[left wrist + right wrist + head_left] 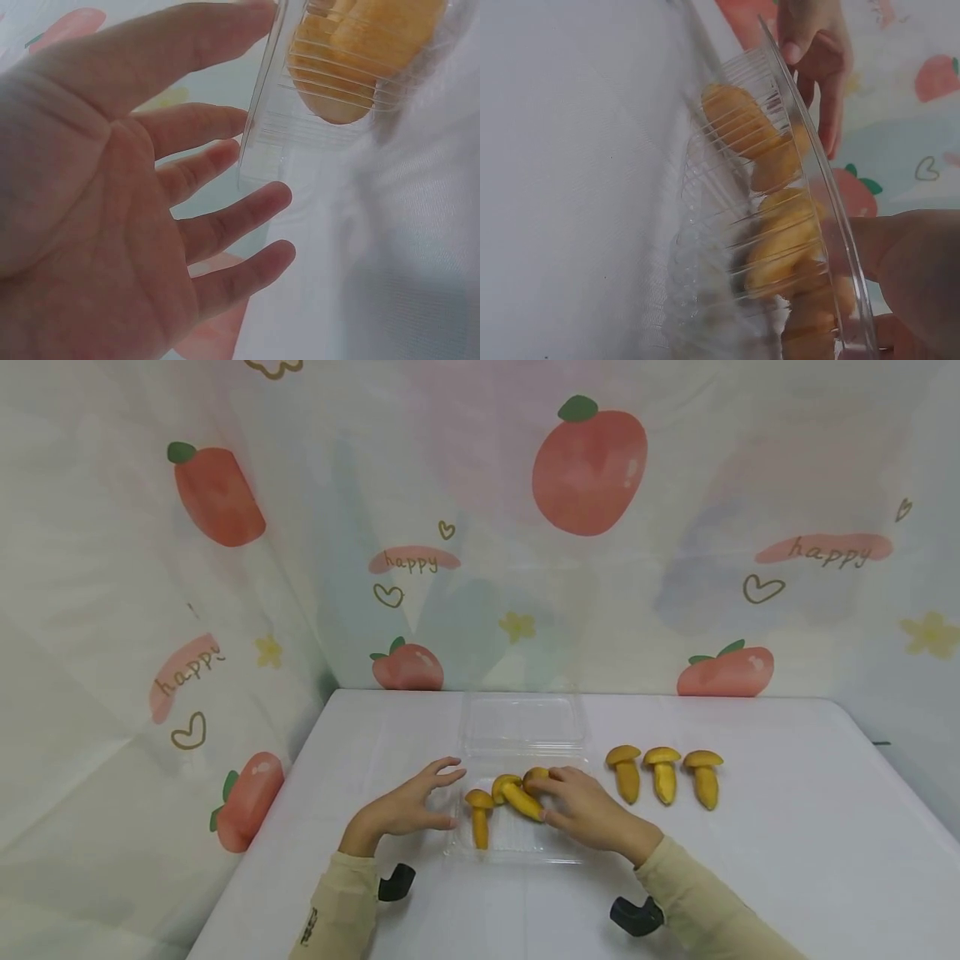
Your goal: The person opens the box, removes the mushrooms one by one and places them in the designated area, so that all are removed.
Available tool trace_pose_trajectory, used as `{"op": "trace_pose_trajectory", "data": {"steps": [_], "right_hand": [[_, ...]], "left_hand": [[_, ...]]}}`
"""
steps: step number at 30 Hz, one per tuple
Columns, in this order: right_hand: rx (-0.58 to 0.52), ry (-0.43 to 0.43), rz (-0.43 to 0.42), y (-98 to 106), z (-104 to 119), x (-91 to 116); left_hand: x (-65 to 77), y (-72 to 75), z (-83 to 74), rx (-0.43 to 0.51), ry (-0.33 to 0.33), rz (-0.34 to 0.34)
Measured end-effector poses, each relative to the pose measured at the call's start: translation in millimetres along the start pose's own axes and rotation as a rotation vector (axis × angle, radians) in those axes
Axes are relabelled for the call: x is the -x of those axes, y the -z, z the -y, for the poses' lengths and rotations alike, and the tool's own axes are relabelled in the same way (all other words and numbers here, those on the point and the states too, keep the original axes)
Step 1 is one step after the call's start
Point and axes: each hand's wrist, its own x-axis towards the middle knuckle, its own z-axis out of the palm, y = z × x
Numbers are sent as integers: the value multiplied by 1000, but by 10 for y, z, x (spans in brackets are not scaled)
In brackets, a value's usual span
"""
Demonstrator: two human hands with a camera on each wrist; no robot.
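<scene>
A clear plastic clamshell box lies on the table with its lid folded back, and yellow-brown mushrooms are in its base. One mushroom stands stem toward me at the left, and another mushroom lies slanted in the middle. My right hand reaches over the right side, its fingers and thumb around a third mushroom, whose stem is hidden under the hand. Beside the left rim, my left hand is spread with nothing in it; in the left wrist view its fingers are apart.
Three more mushrooms, a left one, a middle one and a right one, lie in a row right of the box. The open lid extends toward the back. A printed cloth hangs behind the white table.
</scene>
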Motion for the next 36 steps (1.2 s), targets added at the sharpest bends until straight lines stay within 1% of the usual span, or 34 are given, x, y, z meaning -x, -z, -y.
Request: {"op": "trace_pose_trajectory", "data": {"steps": [6, 9, 12, 15, 19, 23, 29, 36], "right_hand": [[42, -20, 29, -26, -17, -24], [44, -10, 20, -21, -15, -20], [-13, -5, 4, -1, -2, 7], [-88, 12, -42, 26, 8, 40], [-197, 40, -145, 60, 8, 95], [-284, 36, -211, 82, -11, 190], [-329, -9, -278, 98, -52, 313], [-381, 10, -330, 88, -107, 355]], "left_hand": [[-5, -13, 2, -12, -5, -1], [-8, -18, 12, -11, -5, -5], [-1, -25, 20, -1, 4, -2], [10, -28, 18, 7, 9, 1], [11, -25, 6, 1, 3, -7], [12, -30, 12, 1, 10, -7], [11, -34, 23, -5, -1, -5], [-3, -23, 6, 5, -11, -6]]}}
